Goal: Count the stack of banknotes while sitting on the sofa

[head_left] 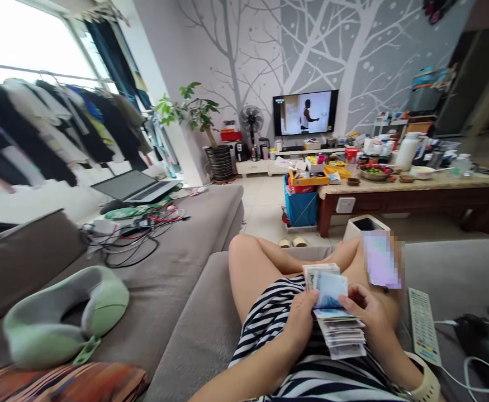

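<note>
Here we are on the grey sofa (194,329), looking down over a striped dress (278,312) at a thick stack of banknotes (336,318) resting low on the lap, right between the two hands. The left hand (300,318) cups the stack's left edge, thumb laid over the top, fingers curled underneath, so it seems to serve as the steady base. The right hand (368,310) grips from the other side, thumb pressing on the upper notes, which stand bent upward in a bluish fan while the lower notes spread out flat like steps; that splay looks like the result of notes being peeled apart one from the next. Both hands are closed on the money, neither is loose. A pale watch strap (426,382) sits on the right wrist. Just beside the right thigh lies a white remote control (422,326), close to hand, and a blurred-out patch covers something on the knee; I cannot tell what. Off to the left, well apart, a green neck pillow (66,318) lies on the other sofa cushion, with a laptop (133,187) and tangled cables (133,234) beyond. Across the room a television (305,113) is on.
</note>
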### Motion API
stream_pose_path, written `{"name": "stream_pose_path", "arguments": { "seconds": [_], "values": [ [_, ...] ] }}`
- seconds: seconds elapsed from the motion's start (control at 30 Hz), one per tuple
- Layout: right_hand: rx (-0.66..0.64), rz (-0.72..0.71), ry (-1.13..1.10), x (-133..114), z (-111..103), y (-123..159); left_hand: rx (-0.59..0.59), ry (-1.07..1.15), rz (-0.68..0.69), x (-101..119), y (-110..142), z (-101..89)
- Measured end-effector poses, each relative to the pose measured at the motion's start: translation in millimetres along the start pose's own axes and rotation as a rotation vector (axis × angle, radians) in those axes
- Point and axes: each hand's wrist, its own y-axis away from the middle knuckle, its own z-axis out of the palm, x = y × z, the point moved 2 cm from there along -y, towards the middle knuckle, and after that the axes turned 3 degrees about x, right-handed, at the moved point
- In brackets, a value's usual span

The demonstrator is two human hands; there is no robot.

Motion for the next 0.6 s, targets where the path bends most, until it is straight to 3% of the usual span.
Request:
{"name": "stream_pose_path", "arguments": {
  "seconds": [0.3, 0.6],
  "values": [
    [-0.081, -0.061, 0.024, -4, 1, -7, 0.232, -0.019, -0.034, -2, -11, -8.8],
    [-0.295, 0.031, -0.077, -10, 5, 5, 0.255, 0.066, -0.127, 5, -12, -4.7]
  ]
}}
